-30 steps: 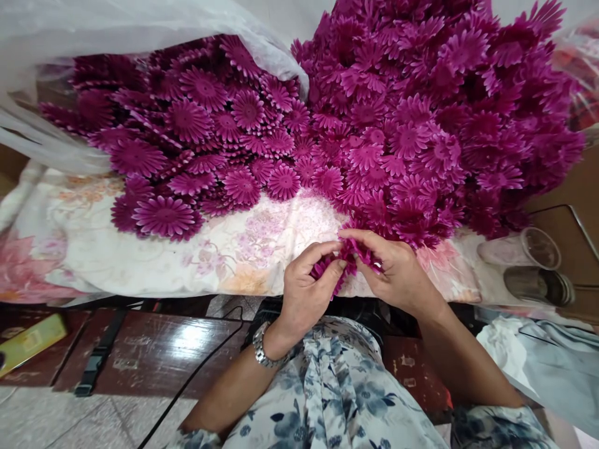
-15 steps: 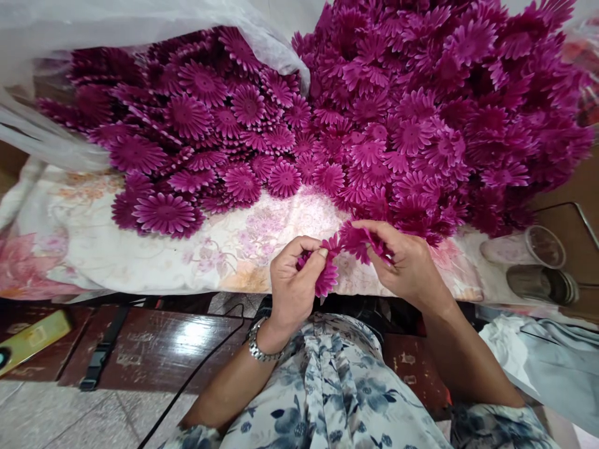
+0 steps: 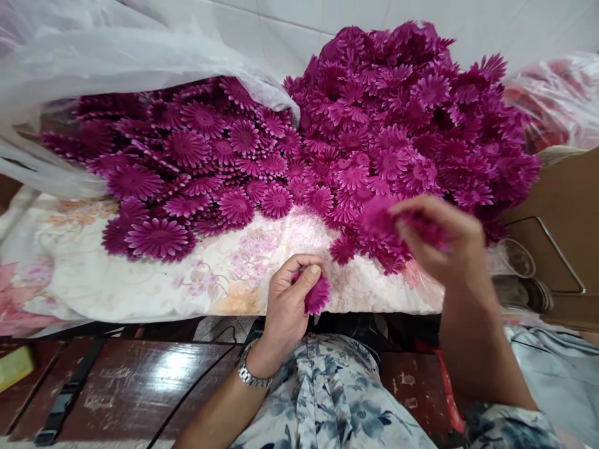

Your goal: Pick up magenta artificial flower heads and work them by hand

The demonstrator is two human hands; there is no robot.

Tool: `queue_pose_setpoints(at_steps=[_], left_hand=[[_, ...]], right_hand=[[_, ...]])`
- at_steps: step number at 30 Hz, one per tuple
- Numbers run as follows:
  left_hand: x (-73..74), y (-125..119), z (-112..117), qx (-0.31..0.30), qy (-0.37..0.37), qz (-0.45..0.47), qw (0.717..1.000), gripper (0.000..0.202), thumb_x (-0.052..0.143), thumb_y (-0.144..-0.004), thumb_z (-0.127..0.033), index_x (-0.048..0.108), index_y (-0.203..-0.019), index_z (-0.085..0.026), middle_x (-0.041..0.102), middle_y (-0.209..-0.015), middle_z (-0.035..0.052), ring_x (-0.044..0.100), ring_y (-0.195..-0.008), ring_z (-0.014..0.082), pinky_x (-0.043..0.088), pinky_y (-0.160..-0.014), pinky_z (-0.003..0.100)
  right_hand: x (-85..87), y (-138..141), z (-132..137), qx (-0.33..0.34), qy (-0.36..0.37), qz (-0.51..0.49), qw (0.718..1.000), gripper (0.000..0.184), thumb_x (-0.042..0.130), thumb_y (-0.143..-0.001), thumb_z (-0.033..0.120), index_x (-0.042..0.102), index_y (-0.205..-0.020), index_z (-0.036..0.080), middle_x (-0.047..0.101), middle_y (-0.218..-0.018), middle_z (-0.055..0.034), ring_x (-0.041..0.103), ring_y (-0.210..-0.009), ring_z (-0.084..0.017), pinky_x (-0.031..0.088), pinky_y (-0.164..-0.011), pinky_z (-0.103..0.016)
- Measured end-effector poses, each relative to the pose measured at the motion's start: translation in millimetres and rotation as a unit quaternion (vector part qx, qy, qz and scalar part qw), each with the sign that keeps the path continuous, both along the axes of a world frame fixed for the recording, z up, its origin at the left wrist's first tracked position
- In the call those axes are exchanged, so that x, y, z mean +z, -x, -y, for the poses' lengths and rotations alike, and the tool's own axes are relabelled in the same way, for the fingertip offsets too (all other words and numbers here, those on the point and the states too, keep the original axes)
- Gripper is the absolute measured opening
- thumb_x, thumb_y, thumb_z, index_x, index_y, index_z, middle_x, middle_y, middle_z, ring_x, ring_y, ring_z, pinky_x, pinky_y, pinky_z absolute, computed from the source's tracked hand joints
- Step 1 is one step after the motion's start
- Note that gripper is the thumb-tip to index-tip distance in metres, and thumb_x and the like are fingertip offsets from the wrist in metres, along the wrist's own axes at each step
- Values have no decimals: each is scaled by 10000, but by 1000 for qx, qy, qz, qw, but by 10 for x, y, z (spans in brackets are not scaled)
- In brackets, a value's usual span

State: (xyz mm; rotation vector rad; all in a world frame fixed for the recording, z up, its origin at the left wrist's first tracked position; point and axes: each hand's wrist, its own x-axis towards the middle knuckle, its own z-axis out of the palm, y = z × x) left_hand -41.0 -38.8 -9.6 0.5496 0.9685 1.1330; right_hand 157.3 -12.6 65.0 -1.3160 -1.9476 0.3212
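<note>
**Magenta fabric flower (image 3: 318,295) pinched in the left grip, another lifted in the right**

The magenta fabric flower sits between thumb and forefinger of the left hand (image 3: 289,302), whose grip is closed on it low at the near edge of the worktop, just above the person's lap. Up and to the right of that grip, well apart from it, the right hand (image 3: 452,246) is raised and blurred. Its fingers are curled closed around a second flower (image 3: 381,218), whose petals stick out to the left of the knuckles; how many layers it holds cannot be told.

Right behind the right grip rises the tall flower heap (image 3: 397,118), its nearest blooms lying just under that hand. Beyond and to the left of the left grip, flat flower layers (image 3: 187,146) spill from a clear plastic bag (image 3: 107,59) onto the floral cloth (image 3: 210,277) that covers the worktop; one large layer (image 3: 158,238) lies at the near left edge of that spread.

A wristwatch (image 3: 250,374) is on the left wrist. To the right of the right grip stand a clear plastic cup (image 3: 517,257) and a brown cardboard box (image 3: 568,199). Below the left grip run a dark wooden bench (image 3: 140,368) and a black cable (image 3: 201,386).
</note>
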Motion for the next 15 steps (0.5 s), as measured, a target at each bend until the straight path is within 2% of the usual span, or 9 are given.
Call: queue_pose_setpoints(at_steps=[1, 2, 3, 5, 6, 8, 11, 13, 15], left_hand=[[7, -3, -3, 3, 6, 0, 1000, 224, 780, -627, -335, 678, -721, -160, 578, -607, -24, 475, -519, 46, 357, -470, 130], [13, -5, -3, 4, 11, 0, 1000, 238, 786, -619, -346, 677, -709, -154, 568, -597, -27, 463, -509, 39, 347, -464, 124], [18, -7, 0, 2, 16, 1, 1000, 251, 789, -614, -357, 676, -701, -151, 558, -587, -30, 451, -500, 34, 339, -459, 120], [22, -8, 9, -3, 26, 1, 1000, 270, 795, -604, -373, 673, -687, -146, 544, -573, -33, 437, -492, 30, 333, -455, 118], [22, -7, 13, -5, 30, 1, 1000, 275, 797, -599, -376, 672, -684, -146, 540, -567, -34, 435, -491, 31, 334, -455, 119], [16, -5, 20, -6, 35, 2, 999, 273, 798, -595, -374, 669, -680, -149, 539, -565, -33, 438, -492, 35, 340, -456, 122], [4, -11, 25, -16, 36, 4, 999, 250, 790, -609, -361, 667, -682, -156, 537, -567, -32, 450, -499, 41, 358, -467, 130], [-1, -21, 31, -24, 32, 4, 999, 237, 783, -620, -354, 666, -681, -157, 542, -575, -29, 461, -509, 44, 368, -479, 132], [-1, -27, 39, -27, 29, 0, 999, 230, 778, -628, -350, 665, -681, -156, 545, -580, -28, 465, -515, 43, 373, -486, 130]], right_hand=[[88, -113, -96, -73, -54, 49, 995, 193, 506, -849, 123, 617, -978, 215, 669, -896, -54, 615, -708, -135, 493, -616, -279], [173, -223, -188, -162, -89, 114, 976, 216, 518, -849, 145, 619, -1029, 207, 664, -953, -82, 621, -810, -172, 499, -706, -328], [247, -320, -269, -237, -89, 181, 950, 330, 597, -808, 183, 591, -1138, 195, 630, -1085, -127, 600, -963, -236, 483, -807, -395], [342, -460, -373, -311, -56, 279, 907, 630, 692, -752, 259, 456, -1332, 191, 518, -1276, -183, 512, -1140, -330, 438, -901, -477], [360, -497, -391, -325, -44, 311, 892, 723, 716, -733, 291, 401, -1378, 198, 473, -1327, -192, 475, -1183, -355, 417, -928, -499], [342, -509, -376, -323, -54, 344, 880, 704, 699, -752, 330, 404, -1378, 203, 484, -1317, -186, 467, -1184, -346, 399, -946, -502], [232, -397, -314, -294, -119, 348, 882, 419, 593, -829, 330, 570, -1207, 153, 596, -1116, -167, 515, -1060, -285, 405, -900, -453], [142, -274, -317, -235, -129, 350, 898, 285, 512, -877, 326, 633, -1071, 156, 617, -985, -127, 522, -959, -246, 406, -842, -402], [56, -156, -376, -171, -96, 375, 906, 256, 497, -884, 343, 640, -1018, 178, 604, -930, -96, 506, -899, -232, 389, -795, -371]])
